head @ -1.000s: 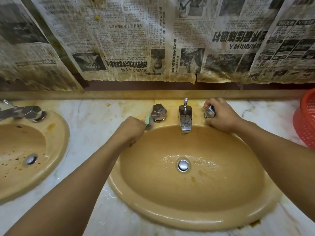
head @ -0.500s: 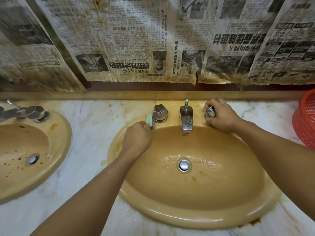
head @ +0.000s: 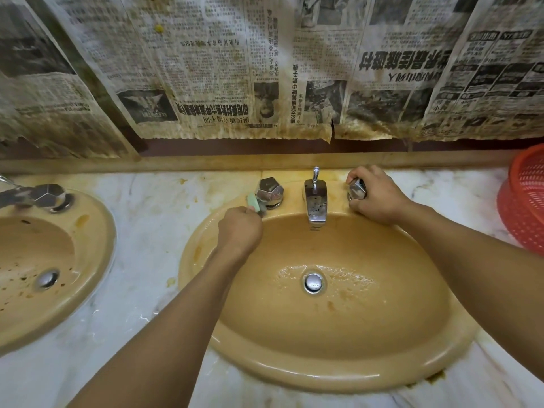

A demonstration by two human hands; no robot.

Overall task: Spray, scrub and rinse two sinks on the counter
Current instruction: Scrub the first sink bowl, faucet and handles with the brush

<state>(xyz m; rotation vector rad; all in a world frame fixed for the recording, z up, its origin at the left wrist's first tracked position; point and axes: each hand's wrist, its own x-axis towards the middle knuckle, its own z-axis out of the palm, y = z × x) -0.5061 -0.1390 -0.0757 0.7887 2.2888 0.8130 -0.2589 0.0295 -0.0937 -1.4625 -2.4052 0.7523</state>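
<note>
Presently a green scrubber (head: 253,202), perhaps a brush, is gripped in the left hand (head: 240,229), pointed to twelve o'clock against the left knob (head: 269,192) of the sink (head: 323,375), while the right knob (head: 357,189) is clasped by the right hand (head: 378,200).

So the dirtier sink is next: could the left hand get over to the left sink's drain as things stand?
Probably yes. Only bare counter lies between the left hand, which grips a green scrubber, and the left sink; nothing stands over its drain.
</note>
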